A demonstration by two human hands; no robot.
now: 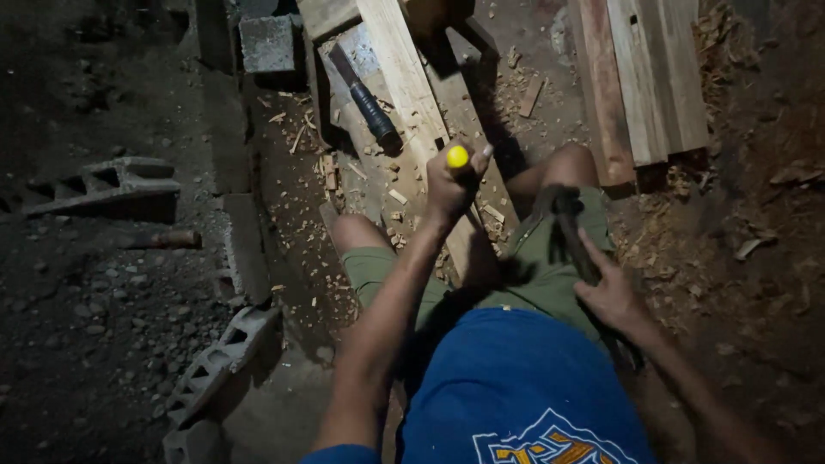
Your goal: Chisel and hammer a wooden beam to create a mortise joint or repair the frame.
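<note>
On the plank [412,94], the left hand [451,185] grips a yellow-capped chisel [457,157] upright.

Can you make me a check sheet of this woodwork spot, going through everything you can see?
Surface: dark dirt ground, strewn with wood chips.
Job's things: a plank runs between the person's knees; a yellow-ended tool stands on it; a hammer is raised over the right thigh.
Clutter: a dark-handled tool lies beside the plank; boards lie at upper right.
Grips: left hand is closed on the yellow-ended tool; right hand is closed on the hammer's handle.
Cables: nothing seen.
Surroundings: concrete blocks on the left; poorly lit.
</note>
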